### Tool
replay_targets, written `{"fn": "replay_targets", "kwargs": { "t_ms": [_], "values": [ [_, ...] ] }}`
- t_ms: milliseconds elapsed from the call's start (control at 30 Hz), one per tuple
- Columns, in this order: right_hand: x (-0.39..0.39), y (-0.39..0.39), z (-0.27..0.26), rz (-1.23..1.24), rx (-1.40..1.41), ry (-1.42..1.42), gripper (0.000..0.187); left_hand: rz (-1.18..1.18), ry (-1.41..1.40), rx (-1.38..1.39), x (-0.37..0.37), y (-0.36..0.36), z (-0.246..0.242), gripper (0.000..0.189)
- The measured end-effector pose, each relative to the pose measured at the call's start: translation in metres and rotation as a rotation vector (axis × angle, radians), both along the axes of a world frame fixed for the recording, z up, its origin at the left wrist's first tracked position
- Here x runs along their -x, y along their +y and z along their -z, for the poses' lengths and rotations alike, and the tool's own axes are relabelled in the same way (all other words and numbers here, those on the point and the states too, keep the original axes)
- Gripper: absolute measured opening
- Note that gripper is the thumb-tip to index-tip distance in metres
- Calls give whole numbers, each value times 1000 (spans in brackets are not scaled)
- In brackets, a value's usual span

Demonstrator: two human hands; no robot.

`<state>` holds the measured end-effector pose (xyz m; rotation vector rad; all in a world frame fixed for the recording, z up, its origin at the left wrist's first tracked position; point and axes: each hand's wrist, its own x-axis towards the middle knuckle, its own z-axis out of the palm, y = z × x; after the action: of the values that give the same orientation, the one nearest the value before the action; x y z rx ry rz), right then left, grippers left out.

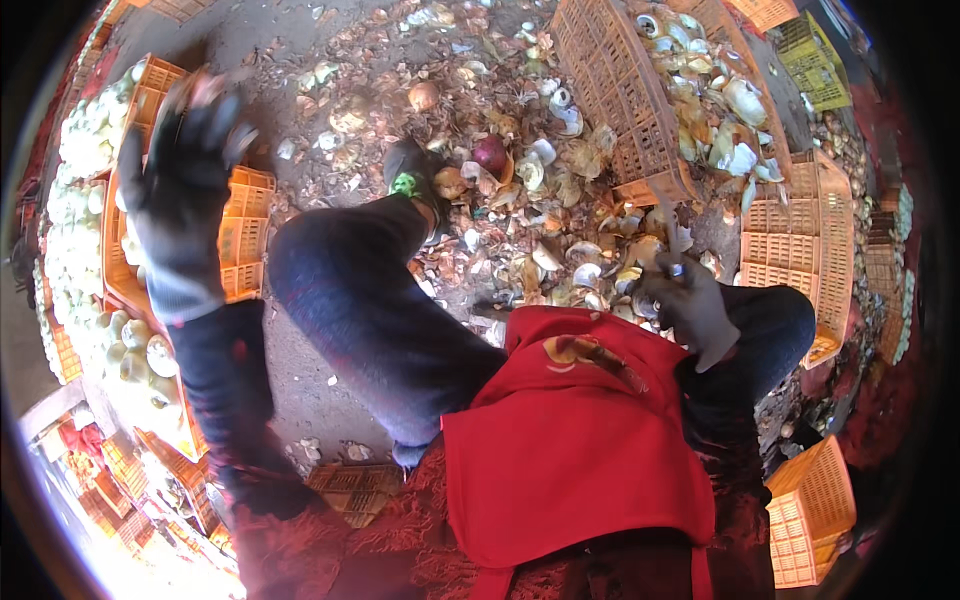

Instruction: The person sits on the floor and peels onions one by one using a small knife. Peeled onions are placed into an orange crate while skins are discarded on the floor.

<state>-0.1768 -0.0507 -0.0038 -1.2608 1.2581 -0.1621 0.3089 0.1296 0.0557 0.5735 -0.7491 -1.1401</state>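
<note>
My left hand (180, 150), in a dark glove with pale fingertips, is raised at the left with its fingers apart. Motion blurs it, and I see nothing in its grasp. Behind and beside it stands an orange plastic crate (247, 225), next to a bright heap of peeled onions (135, 352). My right hand (697, 311), also gloved, rests near my right knee. It grips a knife (669, 221) whose blurred blade points away from me. Below that blade lie onion skins and cut onion pieces (585, 274).
A red onion (490, 154) and a brown onion (423, 96) lie among dry skins on the floor. One tilted orange crate (619, 90) stands ahead, beside onion peelings (742, 101). More orange crates (787, 247) stand at the right, with a yellow crate (814, 64) farther off.
</note>
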Motion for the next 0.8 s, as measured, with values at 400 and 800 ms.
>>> {"fn": "replay_targets", "kwargs": {
  "t_ms": [400, 800],
  "values": [
    [-4, -5, 81, -14, -179, 169, 39, 252, -1197, -912, 125, -261, 283, 26],
    [-11, -8, 59, 271, -327, -151, 23, 198, -1851, -266, 325, -232, 311, 47]
  ]
}}
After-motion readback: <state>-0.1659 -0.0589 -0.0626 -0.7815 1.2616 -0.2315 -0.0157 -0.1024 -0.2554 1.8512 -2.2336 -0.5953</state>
